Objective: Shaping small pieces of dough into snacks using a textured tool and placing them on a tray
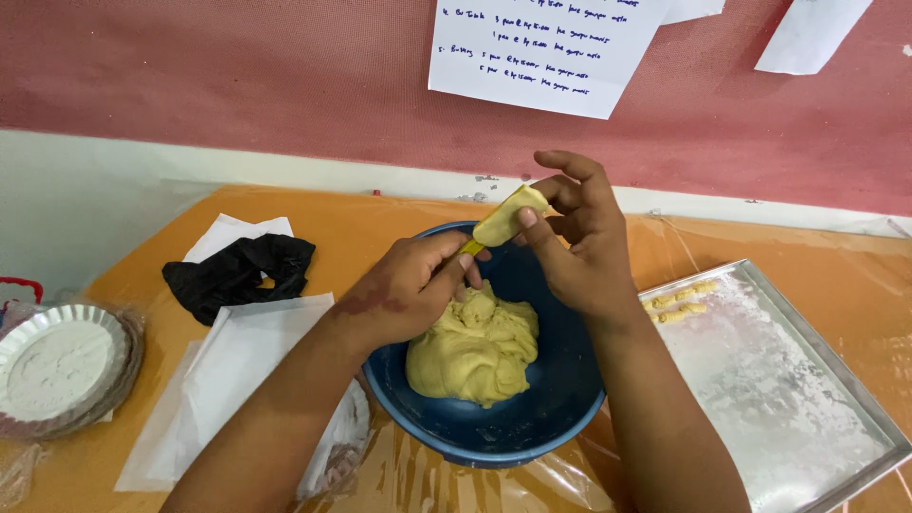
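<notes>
A blue bowl (560, 399) sits on the orange table and holds a big lump of yellow dough (475, 350). Above the bowl my left hand (408, 290) grips the yellow handle of a small tool (472, 247), whose head is covered by a small piece of dough (508, 218). My right hand (575, 237) pinches that small piece between thumb and fingers, just above the bowl's far rim.
A floured metal tray (788, 399) at the right carries a few shaped dough sticks (679, 302) in its far corner. At left lie white paper sheets (237, 370), a black cloth (237, 274) and a foil dish of flour (59, 366). Papers hang on the red wall (285, 76).
</notes>
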